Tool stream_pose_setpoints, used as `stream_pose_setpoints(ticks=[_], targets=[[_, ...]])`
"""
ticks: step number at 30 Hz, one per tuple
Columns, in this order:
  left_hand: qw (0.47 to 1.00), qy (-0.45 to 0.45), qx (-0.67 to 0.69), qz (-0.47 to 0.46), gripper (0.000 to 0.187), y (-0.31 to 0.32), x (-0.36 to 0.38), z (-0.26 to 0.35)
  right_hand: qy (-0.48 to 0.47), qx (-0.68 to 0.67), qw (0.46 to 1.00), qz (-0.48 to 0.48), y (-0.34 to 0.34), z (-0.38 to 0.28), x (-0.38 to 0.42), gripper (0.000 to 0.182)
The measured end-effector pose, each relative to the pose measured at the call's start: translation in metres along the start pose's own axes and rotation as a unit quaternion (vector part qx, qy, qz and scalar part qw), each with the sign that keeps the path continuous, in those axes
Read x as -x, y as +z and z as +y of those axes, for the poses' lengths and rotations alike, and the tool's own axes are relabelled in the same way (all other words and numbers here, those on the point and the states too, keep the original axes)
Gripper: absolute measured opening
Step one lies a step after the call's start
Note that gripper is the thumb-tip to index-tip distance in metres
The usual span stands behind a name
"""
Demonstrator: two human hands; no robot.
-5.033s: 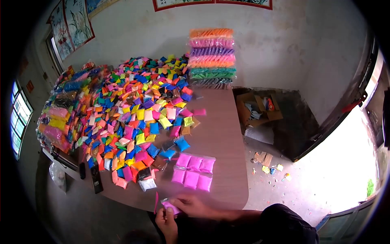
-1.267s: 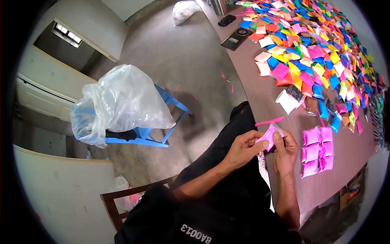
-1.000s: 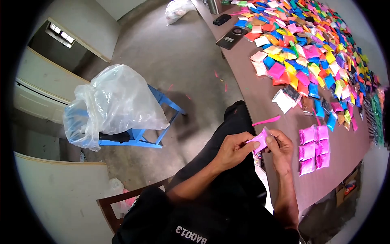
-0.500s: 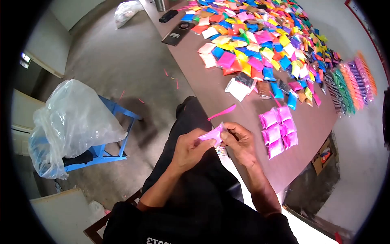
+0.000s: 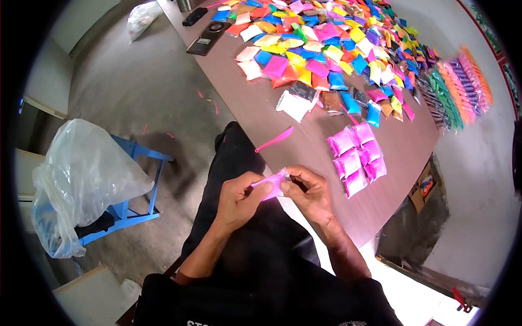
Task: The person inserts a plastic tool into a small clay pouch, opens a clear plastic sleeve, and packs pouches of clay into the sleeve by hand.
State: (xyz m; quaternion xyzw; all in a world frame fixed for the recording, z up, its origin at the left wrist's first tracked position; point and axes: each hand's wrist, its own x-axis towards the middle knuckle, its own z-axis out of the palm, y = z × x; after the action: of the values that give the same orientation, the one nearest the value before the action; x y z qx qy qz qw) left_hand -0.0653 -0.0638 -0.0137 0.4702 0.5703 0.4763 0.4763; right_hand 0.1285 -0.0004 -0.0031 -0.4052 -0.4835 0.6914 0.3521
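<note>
Between my two hands, over my lap at the table's edge, is a small pink packet [image 5: 273,186] in clear film. My left hand [image 5: 238,200] pinches its left end, thumb on top. The fingers of my right hand [image 5: 311,194] are closed on its right end, where clear film sticks out. On the table beyond my right hand lies a block of several pink packets [image 5: 357,157] in two rows. A pink plastic strip tool [image 5: 274,139] with a small ring at one end rests near the table edge.
A large heap of colourful packets [image 5: 326,49] covers the far table [image 5: 239,98]. Bundles of twisted coloured pieces [image 5: 457,89] lie at its right. A phone [image 5: 209,38] sits at the left edge. Left on the floor, a blue stool [image 5: 142,155] bears a big clear plastic bag [image 5: 89,174].
The view has shifted, so the table and heap sit further left and higher. Both hands still hold the pink packet, with only slight finger movement.
</note>
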Motion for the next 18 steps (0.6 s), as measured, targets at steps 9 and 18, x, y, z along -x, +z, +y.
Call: stream_pose_setpoints(ticks=[9,18], targets=[[0.987,0.014,0.156,-0.018,0.014,0.02,-0.007,0.001,-0.132,0.021,0.991,-0.013,-0.017,0.018,-0.001,0.013],[1.0,0.008,0.011,-0.025,0.014,0.017,-0.01,-0.003,-0.099,0.019,0.995,-0.001,-0.017,0.007,0.001,0.017]])
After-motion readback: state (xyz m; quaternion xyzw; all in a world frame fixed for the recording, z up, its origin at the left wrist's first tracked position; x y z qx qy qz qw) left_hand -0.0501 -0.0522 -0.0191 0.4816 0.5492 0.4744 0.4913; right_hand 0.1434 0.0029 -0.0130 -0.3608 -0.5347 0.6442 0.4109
